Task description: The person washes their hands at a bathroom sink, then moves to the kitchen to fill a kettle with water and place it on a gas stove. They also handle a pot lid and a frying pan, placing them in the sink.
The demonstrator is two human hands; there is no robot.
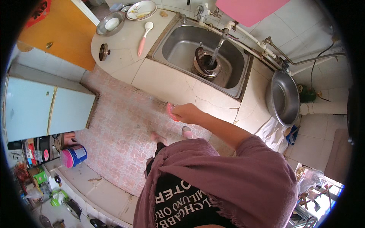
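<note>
My right hand (pixel 188 113) grips a small pink object (pixel 171 112) just past the front edge of the tiled counter (pixel 165 77); my fingers hide part of it, so its kind is unclear. My left hand is out of view. In the steel sink (pixel 176 51) stands a metal kettle (pixel 217 71) with a dark curved handle and its top uncovered. Water runs from the faucet (pixel 221 42) into its opening. A round metal lid with a knob (pixel 103 52) rests on its edge at the counter's left end. Near it lies a pink-handled brush with a white head (pixel 142 45).
Stacked plates (pixel 139 10) and a metal bowl (pixel 99 30) holding a white bowl (pixel 112 24) sit at the counter's far left. A large steel basin (pixel 273 97) leans at the right. A light-blue cabinet (pixel 28 108) and a blue-and-pink bucket (pixel 79 155) stand left on the floor side.
</note>
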